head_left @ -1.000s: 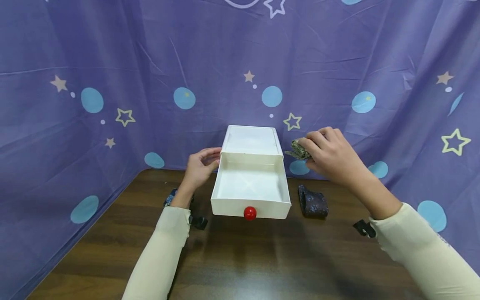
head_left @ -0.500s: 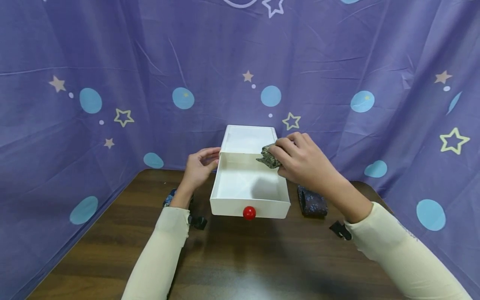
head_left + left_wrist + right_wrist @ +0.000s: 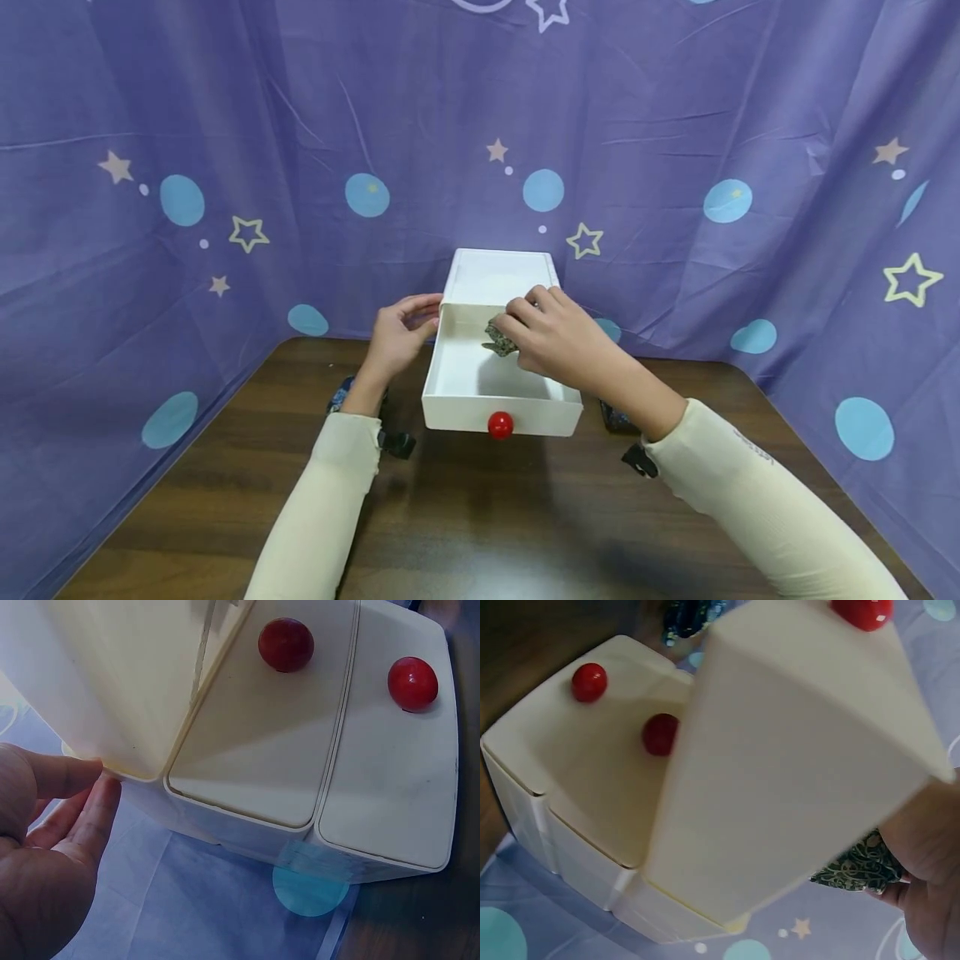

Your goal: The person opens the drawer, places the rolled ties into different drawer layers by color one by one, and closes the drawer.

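A white drawer unit (image 3: 501, 275) has its top drawer (image 3: 461, 412) pulled out, a red knob (image 3: 500, 425) on the front. My left hand (image 3: 400, 337) touches the unit's left side; the left wrist view shows its thumb and fingertips at the edge beside the drawer. My right hand (image 3: 562, 342) holds a rolled, dark green cloth (image 3: 501, 340) with a gold pattern over the drawer. In the right wrist view part of that cloth (image 3: 862, 864) shows behind the drawer's side wall, and the fingers are largely hidden.
Two lower drawers with red knobs (image 3: 286, 645) are shut. A dark patterned rolled cloth (image 3: 617, 417) lies right of the unit, partly behind my right forearm. A blue patterned bundle (image 3: 339, 395) lies by my left wrist. A purple curtain (image 3: 645, 125) hangs behind the brown table (image 3: 480, 508).
My right hand has moved left with the green cloth, from right of the unit to over the open drawer, and lower. My left hand has stayed in place.
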A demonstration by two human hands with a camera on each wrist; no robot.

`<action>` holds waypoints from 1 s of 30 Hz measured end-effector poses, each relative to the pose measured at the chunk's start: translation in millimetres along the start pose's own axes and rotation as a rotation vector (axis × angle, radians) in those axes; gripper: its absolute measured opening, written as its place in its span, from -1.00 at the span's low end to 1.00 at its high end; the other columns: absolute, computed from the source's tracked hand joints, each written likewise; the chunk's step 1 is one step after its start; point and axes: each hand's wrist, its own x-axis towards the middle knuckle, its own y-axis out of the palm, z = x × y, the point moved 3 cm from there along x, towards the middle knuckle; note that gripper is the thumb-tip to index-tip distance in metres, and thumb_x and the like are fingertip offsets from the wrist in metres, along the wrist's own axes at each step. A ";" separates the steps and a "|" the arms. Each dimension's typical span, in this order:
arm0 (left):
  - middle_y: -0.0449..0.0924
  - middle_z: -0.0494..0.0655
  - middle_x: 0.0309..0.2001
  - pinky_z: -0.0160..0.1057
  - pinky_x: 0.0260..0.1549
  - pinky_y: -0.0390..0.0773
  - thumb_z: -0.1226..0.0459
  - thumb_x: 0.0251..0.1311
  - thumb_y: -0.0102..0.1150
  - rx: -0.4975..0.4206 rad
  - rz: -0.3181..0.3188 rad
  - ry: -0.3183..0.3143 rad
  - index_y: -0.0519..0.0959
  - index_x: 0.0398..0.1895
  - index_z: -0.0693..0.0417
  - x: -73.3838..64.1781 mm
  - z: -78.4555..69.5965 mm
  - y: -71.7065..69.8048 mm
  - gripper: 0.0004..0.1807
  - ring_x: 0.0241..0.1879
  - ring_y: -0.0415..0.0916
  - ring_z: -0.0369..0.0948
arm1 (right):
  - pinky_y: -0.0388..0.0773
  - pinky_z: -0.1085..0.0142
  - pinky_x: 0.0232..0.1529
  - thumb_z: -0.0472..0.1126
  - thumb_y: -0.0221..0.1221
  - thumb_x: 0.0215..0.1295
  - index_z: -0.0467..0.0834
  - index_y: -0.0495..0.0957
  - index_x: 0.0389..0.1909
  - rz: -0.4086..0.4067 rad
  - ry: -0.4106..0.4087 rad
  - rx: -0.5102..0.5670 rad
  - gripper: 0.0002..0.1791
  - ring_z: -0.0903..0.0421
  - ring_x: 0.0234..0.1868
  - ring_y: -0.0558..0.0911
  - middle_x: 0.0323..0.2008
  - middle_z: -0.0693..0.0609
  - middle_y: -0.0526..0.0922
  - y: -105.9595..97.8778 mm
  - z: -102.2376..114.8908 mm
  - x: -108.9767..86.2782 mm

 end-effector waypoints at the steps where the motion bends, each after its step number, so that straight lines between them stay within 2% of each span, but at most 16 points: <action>1: 0.63 0.23 0.11 -0.29 0.06 0.64 0.55 0.24 0.31 -0.003 0.001 -0.001 0.62 0.16 0.36 -0.1 -0.4 0.4 -0.61 0.11 0.62 0.06 | 0.54 0.11 -0.19 -0.32 0.23 0.11 -0.16 0.57 -0.06 0.020 0.001 0.004 -0.68 -0.11 -0.22 0.51 -0.20 -0.05 0.58 3.8 0.1 -0.1; 6: 0.64 0.25 0.10 -0.28 0.06 0.65 0.57 0.23 0.31 -0.010 0.002 -0.001 0.62 0.15 0.38 0.4 -2.4 1.4 -0.61 0.11 0.63 0.08 | 0.56 0.12 -0.18 -0.28 0.28 0.17 -0.13 0.60 -0.02 0.100 0.000 0.028 -0.68 -0.10 -0.19 0.54 -0.18 -0.05 0.62 19.2 0.7 0.4; 13: 0.63 0.29 0.10 -0.26 0.07 0.65 0.59 0.22 0.30 -0.021 0.001 -0.004 0.61 0.15 0.40 0.6 -2.9 2.0 -0.60 0.12 0.61 0.11 | 0.56 0.14 -0.21 -0.24 0.35 0.12 -0.13 0.63 0.00 0.189 -0.004 0.083 -0.62 -0.07 -0.22 0.54 -0.17 -0.05 0.63 30.4 3.7 4.2; 21: 0.63 0.26 0.11 -0.22 0.10 0.63 0.57 0.22 0.32 0.002 -0.005 0.002 0.62 0.14 0.38 0.4 -1.7 1.7 -0.61 0.11 0.62 0.08 | 0.55 0.16 -0.09 -0.11 0.42 0.16 -0.16 0.63 0.09 0.344 0.003 0.156 -0.53 -0.02 -0.17 0.55 -0.16 -0.04 0.62 39.5 6.5 5.1; 25: 0.62 0.28 0.11 -0.22 0.12 0.62 0.57 0.23 0.31 0.002 -0.003 0.008 0.62 0.15 0.40 0.4 -2.4 1.6 -0.61 0.12 0.61 0.08 | 0.56 0.15 -0.06 -0.06 0.45 0.15 -0.17 0.63 0.09 0.382 0.037 0.232 -0.49 0.00 -0.15 0.55 -0.16 -0.03 0.61 37.4 5.0 7.0; 30: 0.62 0.27 0.11 -0.21 0.13 0.62 0.57 0.23 0.31 0.000 -0.001 0.013 0.62 0.15 0.40 -0.5 -2.8 1.0 -0.61 0.12 0.61 0.09 | 0.58 0.19 -0.05 0.01 0.46 0.15 -0.14 0.64 0.11 0.477 0.109 0.364 -0.46 0.06 -0.14 0.54 -0.16 0.01 0.58 34.0 -0.1 10.6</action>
